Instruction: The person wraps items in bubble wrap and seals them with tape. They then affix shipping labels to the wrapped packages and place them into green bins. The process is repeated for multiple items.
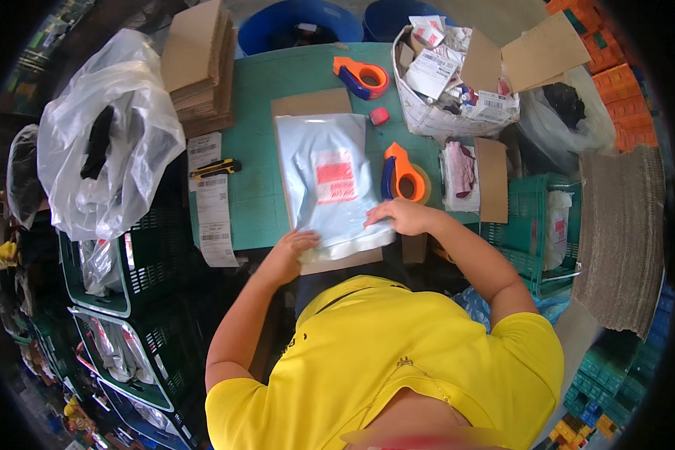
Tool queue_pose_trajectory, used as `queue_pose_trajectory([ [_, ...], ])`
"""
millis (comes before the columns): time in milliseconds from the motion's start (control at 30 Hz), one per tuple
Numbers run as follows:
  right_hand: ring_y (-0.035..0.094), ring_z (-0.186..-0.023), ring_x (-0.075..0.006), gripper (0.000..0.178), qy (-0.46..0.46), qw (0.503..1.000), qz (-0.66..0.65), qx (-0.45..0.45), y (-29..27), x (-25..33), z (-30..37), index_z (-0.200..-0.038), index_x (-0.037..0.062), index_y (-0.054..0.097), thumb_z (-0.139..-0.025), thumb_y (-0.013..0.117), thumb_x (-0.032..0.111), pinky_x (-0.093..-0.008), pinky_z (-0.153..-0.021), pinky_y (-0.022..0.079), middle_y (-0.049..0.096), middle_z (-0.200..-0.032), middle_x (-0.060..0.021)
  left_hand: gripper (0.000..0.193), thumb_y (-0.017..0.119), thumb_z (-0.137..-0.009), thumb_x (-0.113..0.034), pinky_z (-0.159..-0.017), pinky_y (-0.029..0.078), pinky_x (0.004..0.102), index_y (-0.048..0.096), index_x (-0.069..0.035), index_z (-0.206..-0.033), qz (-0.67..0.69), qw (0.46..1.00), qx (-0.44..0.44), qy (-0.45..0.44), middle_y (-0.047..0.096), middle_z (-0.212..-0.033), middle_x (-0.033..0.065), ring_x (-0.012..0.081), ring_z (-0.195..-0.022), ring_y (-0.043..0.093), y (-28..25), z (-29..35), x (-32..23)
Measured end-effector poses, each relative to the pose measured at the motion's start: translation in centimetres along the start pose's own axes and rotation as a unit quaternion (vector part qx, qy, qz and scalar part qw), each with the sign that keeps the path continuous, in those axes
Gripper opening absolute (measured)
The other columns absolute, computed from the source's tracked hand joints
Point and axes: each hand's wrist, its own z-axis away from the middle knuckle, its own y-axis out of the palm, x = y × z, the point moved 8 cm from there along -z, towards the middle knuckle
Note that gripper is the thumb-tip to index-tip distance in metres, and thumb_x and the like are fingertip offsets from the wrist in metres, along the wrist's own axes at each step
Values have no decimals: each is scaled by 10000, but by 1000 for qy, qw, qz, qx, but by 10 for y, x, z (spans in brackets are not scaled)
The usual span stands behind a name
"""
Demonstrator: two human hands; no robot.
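A white plastic mailer bag [322, 139] with a red printed patch lies on a flat piece of brown cardboard [315, 103] in front of me. My left hand [291, 253] is closed on the mailer's lower left corner, its thumb hidden. Along the lower right side, my right hand [403, 216] rests with stretched fingers on the plastic. The mailer's near edge is creased and slightly blurred. Just beyond my right hand stands an orange and blue tape dispenser [399, 169]. Another tape dispenser [362, 77] lies farther back, near a small red object [379, 116].
On the green table [255, 157], a yellow and black box cutter [216, 169] lies over label strips [216, 217]. Cardboard stacks [191, 60] and a hanging plastic bag [120, 82] are left. A full white sack [435, 112] stands back right; green baskets [536, 262] flank me.
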Motion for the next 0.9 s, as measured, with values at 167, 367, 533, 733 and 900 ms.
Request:
queue_pose_trajectory([
  [167,558,-1164,-360,407,156,881,86,-439,-27,-77,-40,-1296,-15,509,-894,523,43,-433,-994,445,565,-1242,-225,226,534,-925,-163,-902,480,448,612,-12,-1074,112,816,-377,-423,672,-1052,198,388,-1019,631,-29,-17,160],
  [367,622,-997,-393,317,423,806,31,-413,-22,-103,-96,-1039,-3,619,-885,645,272,-486,-877,494,631,-1135,-224,431,582,-926,-384,-809,492,491,666,37,-960,11,831,-355,-429,696,-953,213,446,-879,642,-55,-89,164],
  [533,483,-606,-180,346,144,838,-47,-524,-136,-15,-94,-736,-6,580,-871,698,291,-370,-583,393,556,-644,-92,349,560,-976,-263,-615,442,329,678,60,-916,253,837,-451,-180,649,-734,151,180,-636,555,-160,-97,103],
  [733,546,-619,-287,282,141,847,-30,-511,-85,-8,-38,-832,-1,548,-873,675,248,-393,-601,433,571,-679,-148,355,566,-981,-190,-527,303,317,497,46,-725,158,860,-436,-214,413,-598,44,106,-621,331,-108,-25,76],
  [900,591,-905,-340,265,200,853,49,-480,-18,-42,-27,-1037,63,561,-843,695,185,-449,-785,452,608,-979,-162,127,589,-938,-140,-838,373,425,559,-24,-981,48,848,-372,-375,559,-1018,131,224,-935,509,-29,-11,99],
])
